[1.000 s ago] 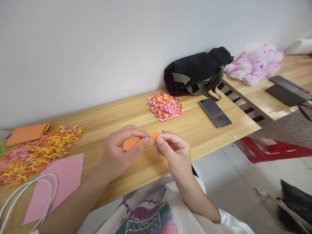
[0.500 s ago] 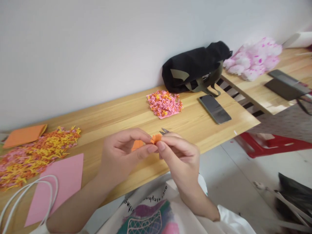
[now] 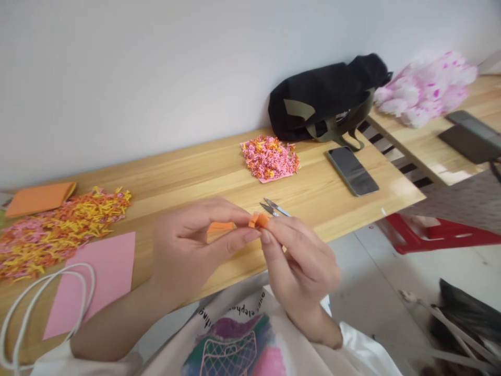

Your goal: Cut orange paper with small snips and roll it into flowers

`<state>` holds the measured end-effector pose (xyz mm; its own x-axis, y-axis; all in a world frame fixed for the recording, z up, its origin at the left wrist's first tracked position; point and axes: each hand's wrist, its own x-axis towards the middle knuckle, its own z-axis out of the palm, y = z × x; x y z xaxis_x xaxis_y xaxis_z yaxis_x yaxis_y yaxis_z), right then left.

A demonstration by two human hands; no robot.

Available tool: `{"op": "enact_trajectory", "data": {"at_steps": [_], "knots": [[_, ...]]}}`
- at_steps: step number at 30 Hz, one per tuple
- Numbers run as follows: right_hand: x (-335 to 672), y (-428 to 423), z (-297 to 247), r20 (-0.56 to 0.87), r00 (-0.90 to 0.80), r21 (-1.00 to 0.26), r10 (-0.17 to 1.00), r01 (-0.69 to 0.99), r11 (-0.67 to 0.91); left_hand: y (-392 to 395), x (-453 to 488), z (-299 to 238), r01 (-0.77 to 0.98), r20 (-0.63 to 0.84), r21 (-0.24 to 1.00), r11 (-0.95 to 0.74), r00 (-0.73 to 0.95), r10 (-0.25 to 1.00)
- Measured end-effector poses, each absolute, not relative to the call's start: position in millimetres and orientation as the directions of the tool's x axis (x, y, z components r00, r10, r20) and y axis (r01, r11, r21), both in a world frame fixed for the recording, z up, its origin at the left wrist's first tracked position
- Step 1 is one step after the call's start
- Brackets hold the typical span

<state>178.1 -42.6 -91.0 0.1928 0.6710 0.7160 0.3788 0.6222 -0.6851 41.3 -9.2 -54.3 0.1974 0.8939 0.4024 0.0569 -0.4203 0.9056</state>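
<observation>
A small curled piece of orange paper (image 3: 259,220) is pinched at the fingertips of both hands, just above the table's front part. My left hand (image 3: 183,243) holds its left side between thumb and index finger. From the right, my right hand (image 3: 303,261) grips it the same way. Behind the fingers, thread snips (image 3: 274,208) lie on the wood with their blades apart. Another flat piece of orange paper (image 3: 220,226) shows partly behind my left hand.
Left on the table (image 3: 176,177) are a heap of yellow, orange and pink paper bits (image 3: 74,222), a pink sheet (image 3: 113,277), a white cable (image 3: 29,308) and orange paper (image 3: 39,199). Further right are a pink-orange pile (image 3: 270,158), a black bag (image 3: 324,96) and a phone (image 3: 352,171).
The orange paper has turned between my fingers and now shows a curled side. My right hand has shifted slightly right and down, leaving more of the snips visible. The view has tilted a little.
</observation>
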Motion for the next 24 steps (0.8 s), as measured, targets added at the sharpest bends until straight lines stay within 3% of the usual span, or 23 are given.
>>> {"op": "enact_trajectory", "data": {"at_steps": [10, 18, 24], "knots": [[180.4, -46.1, -87.1, 0.702, 0.151, -0.695, 0.696, 0.358, 0.623, -8.7, 41.1, -51.2, 0.021, 0.275, 0.958, -0.287, 0.227, 0.934], [180.0, -46.9, -87.6, 0.577, 0.283, -0.816, 0.766, 0.226, 0.532, -11.9, 37.4, -55.2, 0.056, 0.395, 0.906, -0.420, 0.250, 0.884], [182.5, -48.0, -86.5, 0.623, 0.268, -0.780, 0.735, 0.292, 0.554, -13.0, 36.4, -51.4, 0.055, 0.433, 0.882, -0.467, 0.296, 0.852]]}}
